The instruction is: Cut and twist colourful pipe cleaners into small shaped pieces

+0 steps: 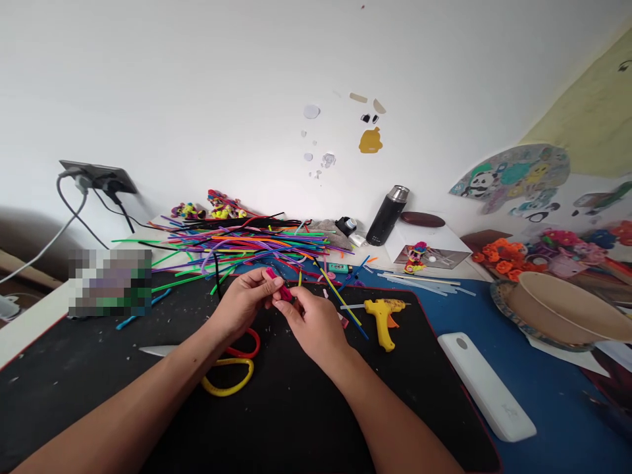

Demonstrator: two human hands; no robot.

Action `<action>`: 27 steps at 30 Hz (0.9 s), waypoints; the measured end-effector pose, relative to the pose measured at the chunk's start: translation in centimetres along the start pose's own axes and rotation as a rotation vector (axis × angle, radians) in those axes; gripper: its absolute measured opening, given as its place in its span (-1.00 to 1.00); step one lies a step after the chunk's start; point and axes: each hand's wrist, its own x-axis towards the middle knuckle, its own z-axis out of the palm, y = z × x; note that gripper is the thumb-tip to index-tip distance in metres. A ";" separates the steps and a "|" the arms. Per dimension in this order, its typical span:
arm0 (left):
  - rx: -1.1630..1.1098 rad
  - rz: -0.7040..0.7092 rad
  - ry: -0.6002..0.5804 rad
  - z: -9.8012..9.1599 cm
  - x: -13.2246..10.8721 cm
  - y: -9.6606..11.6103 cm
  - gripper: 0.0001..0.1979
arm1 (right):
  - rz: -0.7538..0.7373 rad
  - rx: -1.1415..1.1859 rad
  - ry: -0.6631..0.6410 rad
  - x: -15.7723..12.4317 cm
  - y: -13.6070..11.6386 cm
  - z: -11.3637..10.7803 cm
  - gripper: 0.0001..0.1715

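A short magenta pipe cleaner piece is pinched between both hands above the black mat. My left hand grips its upper end between thumb and fingers. At its lower end, the fingers of my right hand are closed on it. Whether the piece is folded or coiled is partly hidden by my fingers. Below my left forearm lie scissors with red and yellow handles, their blade pointing left. Behind my hands spreads a pile of many-coloured pipe cleaners.
A yellow glue gun lies right of my hands, near clear glue sticks. Further right are a white oblong case and a beige bowl. A black flask and a small colourful figure stand behind.
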 end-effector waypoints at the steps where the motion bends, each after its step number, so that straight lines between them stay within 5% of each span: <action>1: 0.002 0.001 0.001 0.0 0.0 0.0 -0.60 | -0.005 -0.032 -0.002 0.0 0.0 0.0 -0.66; 27: -0.095 -0.043 0.060 0.2 -0.1 -1.0 -0.66 | -0.035 -0.204 -0.019 0.0 0.2 0.1 -0.62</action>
